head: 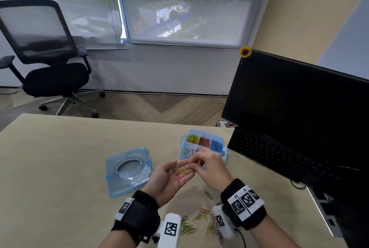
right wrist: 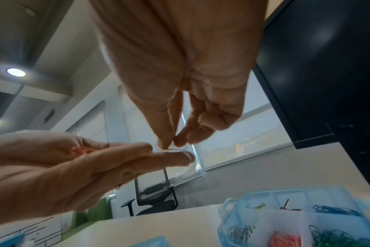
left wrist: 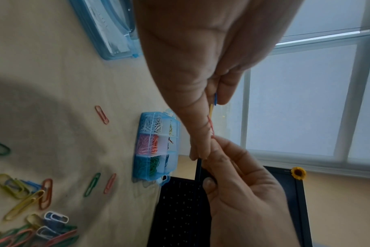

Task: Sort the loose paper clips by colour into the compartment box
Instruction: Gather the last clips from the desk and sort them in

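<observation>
our left hand lies flat, palm up, carrying small coloured wire paper clips; our right hand pinches one at the fingertips, beside the blue plastic compartment box. they look light, springy, slippery and prone to tangle; we judge a pinch on one end loop best.
</observation>
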### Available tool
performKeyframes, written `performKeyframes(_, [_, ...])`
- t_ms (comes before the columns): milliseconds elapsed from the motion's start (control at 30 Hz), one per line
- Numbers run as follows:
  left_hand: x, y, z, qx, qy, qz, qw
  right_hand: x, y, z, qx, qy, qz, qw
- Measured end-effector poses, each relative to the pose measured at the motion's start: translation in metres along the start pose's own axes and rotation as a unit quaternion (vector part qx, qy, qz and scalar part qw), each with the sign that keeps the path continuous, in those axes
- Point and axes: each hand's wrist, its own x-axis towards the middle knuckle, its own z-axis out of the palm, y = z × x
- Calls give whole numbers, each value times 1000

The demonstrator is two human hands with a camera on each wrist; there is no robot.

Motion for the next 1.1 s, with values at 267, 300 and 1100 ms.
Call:
performKeyframes(267, [16,-8,-1,-33,55,53,996,-26,-24,18,65,-1,51,997])
performKeyframes(300, [18,-10,0,-25,59,50,997,-27,-22,25,40,10,56,998])
performKeyframes(1100, [36,-4,-28,-35,88,84,992,34,29,18,69,-76,219,970])
